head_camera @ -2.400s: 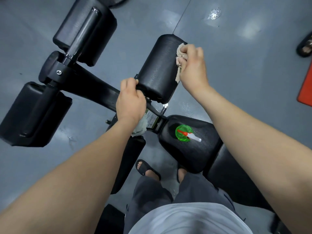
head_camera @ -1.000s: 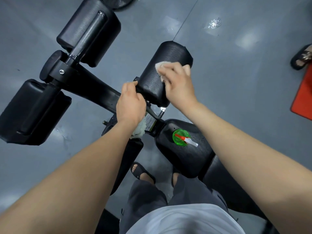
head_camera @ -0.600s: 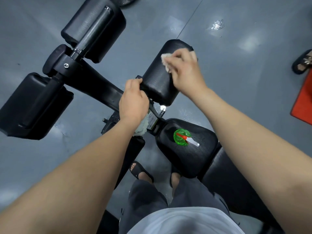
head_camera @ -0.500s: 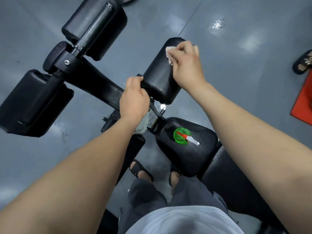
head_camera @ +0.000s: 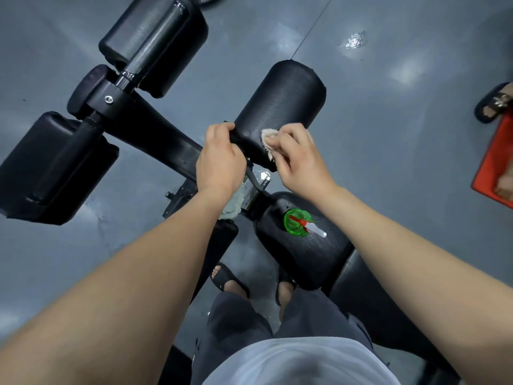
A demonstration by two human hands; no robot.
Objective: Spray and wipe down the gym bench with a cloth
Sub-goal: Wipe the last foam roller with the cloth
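Note:
A black roller pad (head_camera: 283, 104) of the gym bench sticks out ahead of me. My right hand (head_camera: 298, 159) pinches a small pale cloth (head_camera: 268, 140) against the near end of that pad. My left hand (head_camera: 219, 159) grips the pad's near left edge, and a second whitish cloth (head_camera: 231, 205) hangs below its wrist. A green spray bottle (head_camera: 298, 222) with a red and white nozzle stands on the black seat pad (head_camera: 299, 251) below my hands.
Two more black roller pads (head_camera: 155, 40) (head_camera: 52, 168) sit on the bench frame (head_camera: 161, 132) at the left. Grey floor (head_camera: 402, 162) surrounds the bench, with wet spots. Another person's sandalled foot (head_camera: 494, 102) and a red mat (head_camera: 497, 162) are at the right edge. My own feet (head_camera: 230, 282) stand under the bench.
My right hand has slid the cloth from the far end of the roller pad back to its near end. My left hand has stayed on the pad's near edge.

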